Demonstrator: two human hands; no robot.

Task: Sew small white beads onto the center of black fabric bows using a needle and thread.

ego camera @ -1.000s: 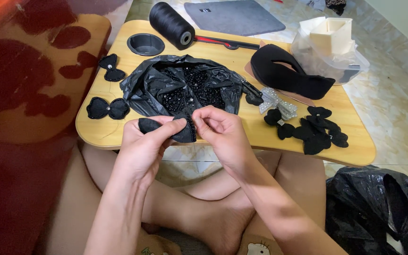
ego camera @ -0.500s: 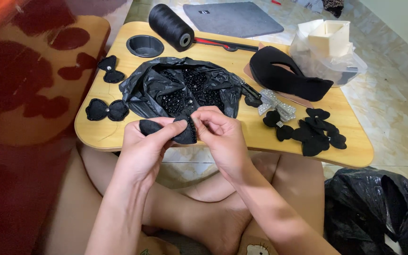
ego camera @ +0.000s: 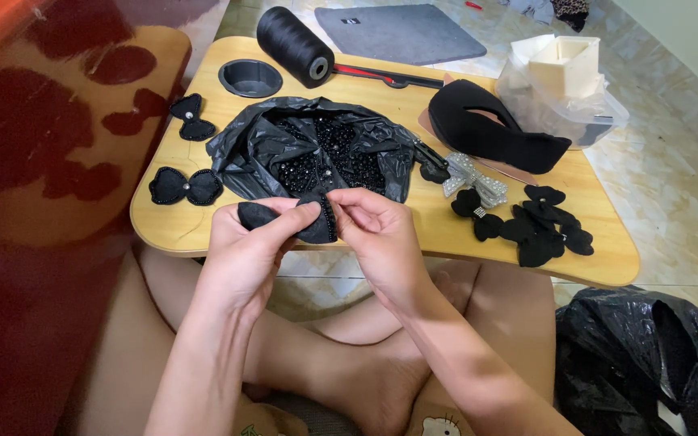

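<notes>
While both hands meet just over the near edge of the low wooden table (ego camera: 203,234), the left hand (ego camera: 245,246) pinches a black fabric bow piece (ego camera: 284,220) between thumb and fingers, closed on its left lobe. The right hand (ego camera: 380,234) is closed on the same piece from the 3 o'clock side, fingertips on a row of small dark beads along its right edge. The piece sits between the two hands, at the 6 o'clock edge of the table, just in front of an opened black plastic bag (ego camera: 317,149) holding a heap of black beads (ego camera: 321,161).

At 9 o'clock from the bag lies a finished black bow (ego camera: 186,186), and another black bow with a pale centre (ego camera: 191,117) lies toward 10 o'clock. A round black cup holder (ego camera: 250,77) is sunk in the tabletop at 11 o'clock, with a large spool of black thread (ego camera: 294,44) lying on its side near 12 o'clock. At 2 o'clock sits a black shoe (ego camera: 490,129), and beyond it a clear plastic bag with a cream box (ego camera: 563,81). A silver rhinestone bow (ego camera: 474,182) lies at 3 o'clock, touching a loose pile of black bow pieces (ego camera: 539,226) toward 4 o'clock. A second black plastic bag (ego camera: 648,355) rests on the floor at 5 o'clock, well apart from the hands.
</notes>
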